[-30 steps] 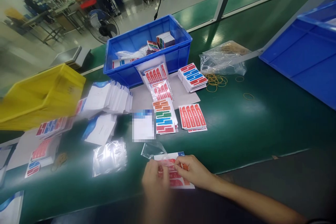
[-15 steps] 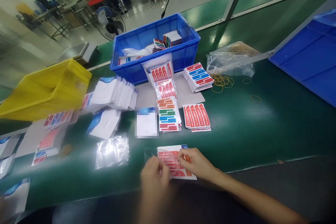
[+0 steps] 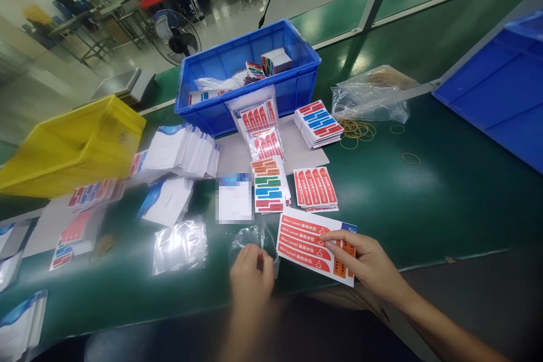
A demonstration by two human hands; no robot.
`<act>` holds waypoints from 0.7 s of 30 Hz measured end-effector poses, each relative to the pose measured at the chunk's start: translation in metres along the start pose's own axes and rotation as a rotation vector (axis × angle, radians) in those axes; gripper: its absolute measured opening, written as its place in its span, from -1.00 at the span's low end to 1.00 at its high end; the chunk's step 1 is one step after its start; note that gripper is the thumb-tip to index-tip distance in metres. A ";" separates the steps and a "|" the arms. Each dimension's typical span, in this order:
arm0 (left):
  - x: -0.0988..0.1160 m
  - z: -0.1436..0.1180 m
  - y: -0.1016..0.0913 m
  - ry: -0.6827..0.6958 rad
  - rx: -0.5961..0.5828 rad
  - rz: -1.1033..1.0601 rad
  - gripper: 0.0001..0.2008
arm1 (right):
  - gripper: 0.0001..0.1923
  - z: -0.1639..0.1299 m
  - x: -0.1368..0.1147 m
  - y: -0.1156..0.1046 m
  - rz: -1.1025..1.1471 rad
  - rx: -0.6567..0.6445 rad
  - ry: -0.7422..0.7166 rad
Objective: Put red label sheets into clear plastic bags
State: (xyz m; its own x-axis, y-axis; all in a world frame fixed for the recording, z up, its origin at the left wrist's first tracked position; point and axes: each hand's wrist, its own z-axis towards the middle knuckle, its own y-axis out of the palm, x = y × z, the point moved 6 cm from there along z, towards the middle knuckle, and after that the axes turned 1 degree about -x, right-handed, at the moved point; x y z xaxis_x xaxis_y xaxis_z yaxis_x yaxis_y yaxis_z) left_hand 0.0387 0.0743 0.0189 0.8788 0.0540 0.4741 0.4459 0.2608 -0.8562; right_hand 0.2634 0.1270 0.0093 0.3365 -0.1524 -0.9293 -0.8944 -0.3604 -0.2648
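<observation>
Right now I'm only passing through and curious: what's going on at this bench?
A person works at a green bench covered with label sheets. Their right hand presses on a red-and-white sticker sheet lying flat near the bench edge. Their left hand pinches a small clear plastic bag beside it. Sheet and bag are apart. More sticker stacks, a blue bin and loose rubber bands lie beyond.
</observation>
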 end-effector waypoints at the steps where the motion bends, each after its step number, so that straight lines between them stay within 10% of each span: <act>1: 0.004 0.000 0.008 0.013 -0.025 -0.011 -0.73 | -0.60 -0.002 0.001 0.001 -0.013 -0.007 -0.001; 21: 0.025 -0.010 0.049 0.163 0.011 0.020 -0.73 | -0.51 -0.011 0.049 0.017 0.192 -0.161 0.195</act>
State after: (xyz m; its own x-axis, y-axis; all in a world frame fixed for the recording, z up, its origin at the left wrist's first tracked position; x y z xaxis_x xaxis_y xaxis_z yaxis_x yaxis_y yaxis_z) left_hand 0.0844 0.0791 -0.0136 0.9037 -0.0973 0.4170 0.4272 0.2718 -0.8624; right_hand 0.2682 0.1033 -0.0381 0.2298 -0.3995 -0.8875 -0.8944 -0.4462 -0.0307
